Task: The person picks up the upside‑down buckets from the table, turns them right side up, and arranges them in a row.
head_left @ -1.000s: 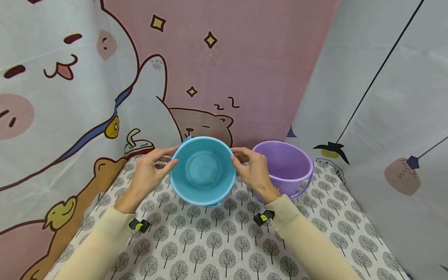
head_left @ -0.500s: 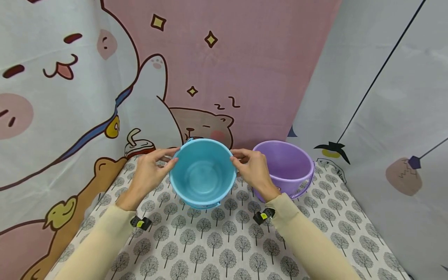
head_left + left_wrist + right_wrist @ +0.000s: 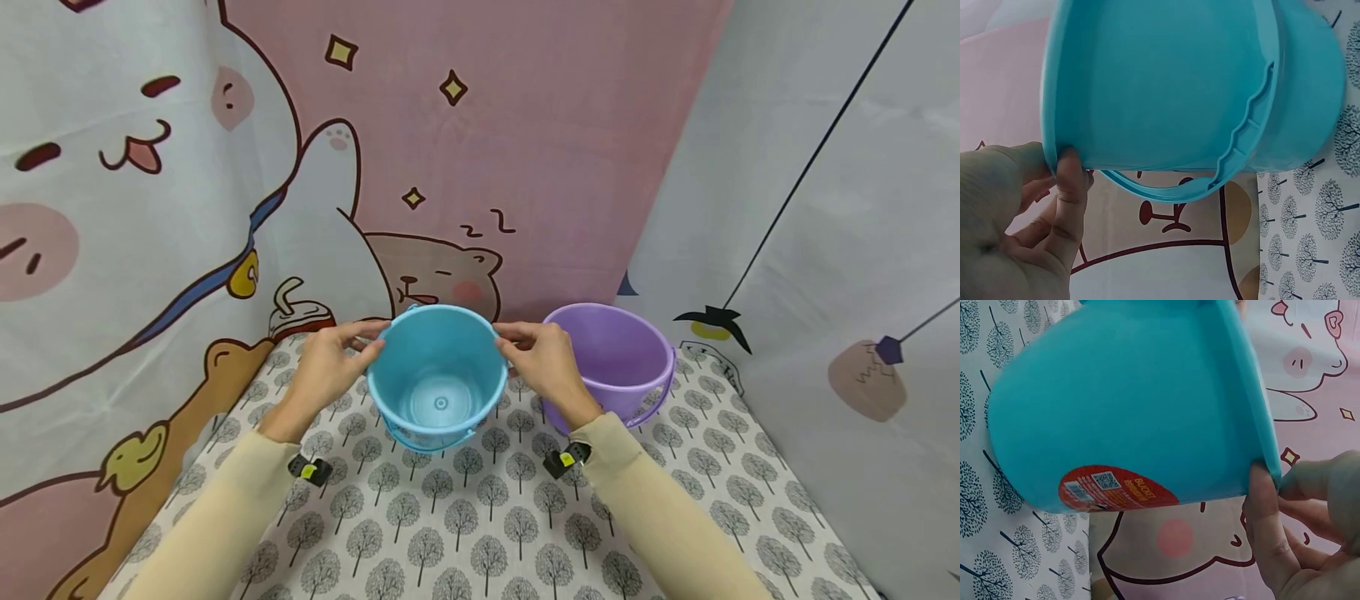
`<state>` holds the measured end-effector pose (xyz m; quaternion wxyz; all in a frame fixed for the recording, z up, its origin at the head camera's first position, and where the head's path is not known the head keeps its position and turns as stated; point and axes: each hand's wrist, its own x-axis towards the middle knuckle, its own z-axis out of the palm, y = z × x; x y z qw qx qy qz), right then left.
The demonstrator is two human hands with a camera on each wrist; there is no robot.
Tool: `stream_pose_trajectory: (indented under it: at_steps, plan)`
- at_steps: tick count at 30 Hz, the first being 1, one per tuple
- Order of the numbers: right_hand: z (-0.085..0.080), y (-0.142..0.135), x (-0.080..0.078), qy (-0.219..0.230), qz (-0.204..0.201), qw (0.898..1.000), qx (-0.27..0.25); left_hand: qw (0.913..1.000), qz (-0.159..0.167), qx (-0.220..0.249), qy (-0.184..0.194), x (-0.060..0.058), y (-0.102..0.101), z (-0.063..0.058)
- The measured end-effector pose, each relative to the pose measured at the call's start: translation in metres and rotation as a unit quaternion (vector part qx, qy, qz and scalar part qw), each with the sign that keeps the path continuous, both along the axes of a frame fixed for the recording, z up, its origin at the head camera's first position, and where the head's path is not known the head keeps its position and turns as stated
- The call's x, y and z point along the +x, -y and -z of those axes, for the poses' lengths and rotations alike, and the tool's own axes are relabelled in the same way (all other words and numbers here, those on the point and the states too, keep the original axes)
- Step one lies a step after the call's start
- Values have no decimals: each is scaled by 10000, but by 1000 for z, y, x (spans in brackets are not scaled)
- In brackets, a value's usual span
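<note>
A light blue plastic bucket (image 3: 438,358) is held by its rim between both hands, its mouth tilted toward the head camera. My left hand (image 3: 330,362) pinches the rim on the left, thumb and fingers on either side of the edge. On the opposite side my right hand (image 3: 543,358) pinches the rim the same way. The bucket's handle (image 3: 1166,190) hangs along its side in the left wrist view. A red label (image 3: 1110,487) shows on the bucket's outer wall in the right wrist view. Inside, the round bottom with a small central mark is visible.
A purple bucket (image 3: 607,350) stands upright just right of my right hand, its handle (image 3: 652,404) lowered on the right. The table cloth (image 3: 465,533) has a tree print. Cartoon-printed curtains (image 3: 555,150) hang behind and at both sides.
The blue bucket has tipped more upright and come slightly lower, so more of its far inner wall and its bottom mark show. Both hands keep their pinch on the rim.
</note>
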<state>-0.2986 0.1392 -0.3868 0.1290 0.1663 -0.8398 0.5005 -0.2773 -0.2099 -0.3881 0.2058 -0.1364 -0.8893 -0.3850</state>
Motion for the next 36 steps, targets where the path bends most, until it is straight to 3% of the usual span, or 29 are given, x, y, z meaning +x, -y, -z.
stream_pose_trajectory:
  at_steps: [12, 21, 28, 36]
  plan:
    - [1, -1, -4, 184, 278, 9986, 406, 9971, -121, 200, 724, -16, 0, 1]
    - [7, -3, -6, 97, 169, 9980, 603, 9956, -205, 274, 872, -22, -1, 6]
    - [9, -1, -3, 223, 33, 9974, 690, 9937, -200, 116, 1094, -21, 1, 10]
    - [13, -1, -3, 319, -35, 9972, 680, 9953, -91, -1, 967, -21, 6, 15]
